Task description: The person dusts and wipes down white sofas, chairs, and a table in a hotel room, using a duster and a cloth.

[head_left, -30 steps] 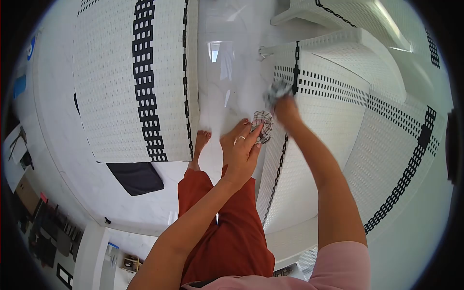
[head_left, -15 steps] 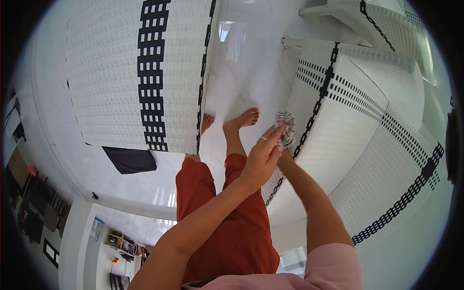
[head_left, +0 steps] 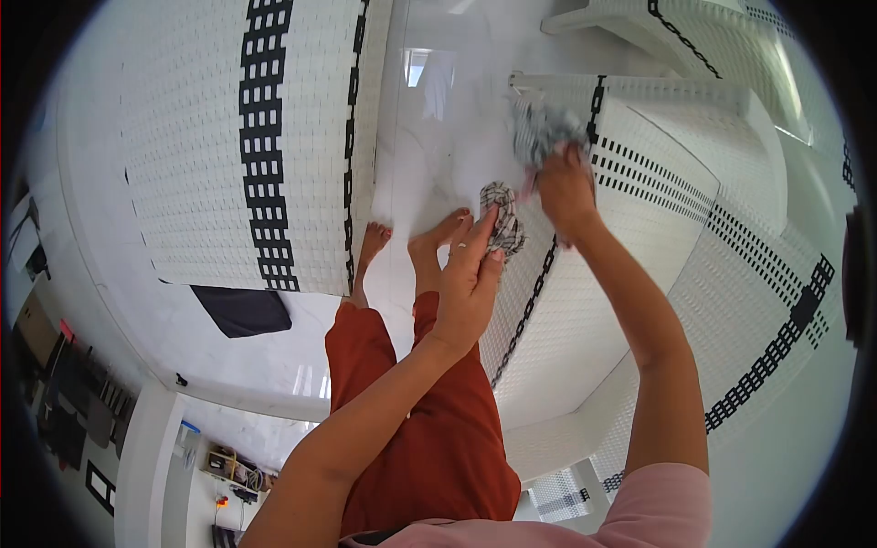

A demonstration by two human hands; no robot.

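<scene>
A crumpled checked cloth [head_left: 502, 224] in black and white is bunched under the fingers of my left hand [head_left: 468, 288], which wears a ring. My right hand [head_left: 568, 190] grips a grey-blue striped cloth [head_left: 545, 132], smeared by motion. That cloth overlaps the front edge of a white woven chair [head_left: 639, 224] with black bands. Both hands are over the chair's front side, the left one nearer my knees.
To the left stands another white woven piece of furniture [head_left: 192, 146] with a wide black band. A dark cloth or mat [head_left: 240, 310] lies on the glossy white floor [head_left: 425, 137]. More woven seating [head_left: 717, 46] is at the upper right. A shelf with items [head_left: 236, 470] shows lower left.
My right hand has come out from behind the left and moved up along the chair edge, bringing the grey-blue cloth into view. My left hand, with the checked cloth, shifted slightly left.
</scene>
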